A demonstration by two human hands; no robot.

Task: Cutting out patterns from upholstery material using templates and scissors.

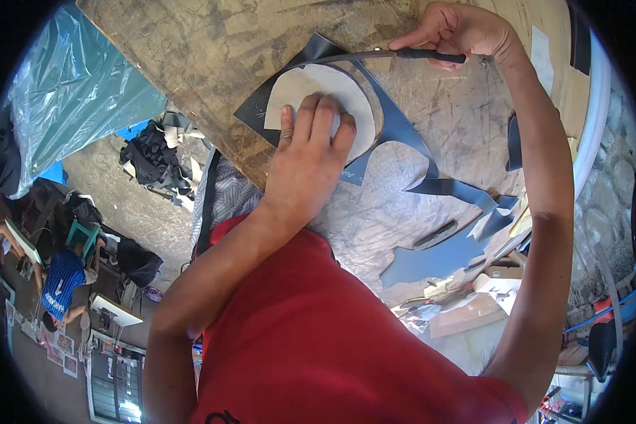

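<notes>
Left hand [307, 162] open, palm down, fingers spread on a pale rounded template [284, 90]. Template lies on a dark sheet [256, 112], near the edge of a worn wooden bench [208, 60]. Right hand [470, 32], farther right, grips a black-handled tool [431, 55], index finger extended along it. Tool's thin, curved length runs left to the template's upper edge; contact there, cannot tell. Dark strip offcut [459, 189] and larger blue-grey piece [434, 260] lie nearer the body, right of the template.

Bright light falls on the worktable [205, 56], while fisheye distortion bends the black-cornered edges
</notes>
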